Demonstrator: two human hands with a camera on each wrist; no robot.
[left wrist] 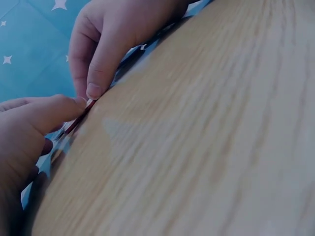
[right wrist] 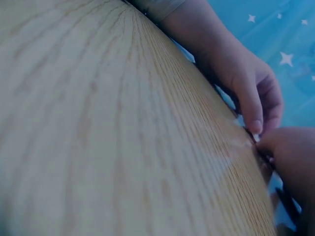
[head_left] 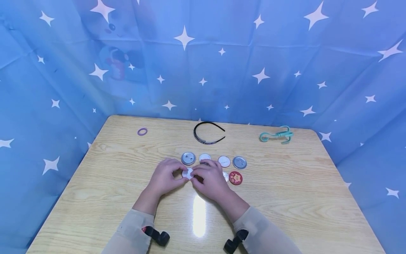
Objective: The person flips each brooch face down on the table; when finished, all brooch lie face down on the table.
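A white round disc [head_left: 188, 173] lies on the table between both hands; its thin red edge [left wrist: 78, 120] shows in the left wrist view. My left hand [head_left: 167, 175] pinches the disc's left side between thumb and fingers. From the right, my right hand [head_left: 210, 179] pinches its other side, and the thumbs come close together. Just beyond the hands are a silver pin-back badge [head_left: 188, 158] and a white disc [head_left: 204, 157]. Another white disc [head_left: 226, 176] is partly covered by my right hand, next to a red badge with a yellow star [head_left: 235, 178].
Farther right in the back row lie a white disc [head_left: 223, 161] and a silver pin-back badge [head_left: 239, 162]. Toward the far edge are a purple ring [head_left: 142, 132], a black toothed headband [head_left: 200, 139] and a teal hair claw [head_left: 279, 134]. A blue starry curtain [head_left: 222, 70] surrounds the wooden table [head_left: 285, 197].
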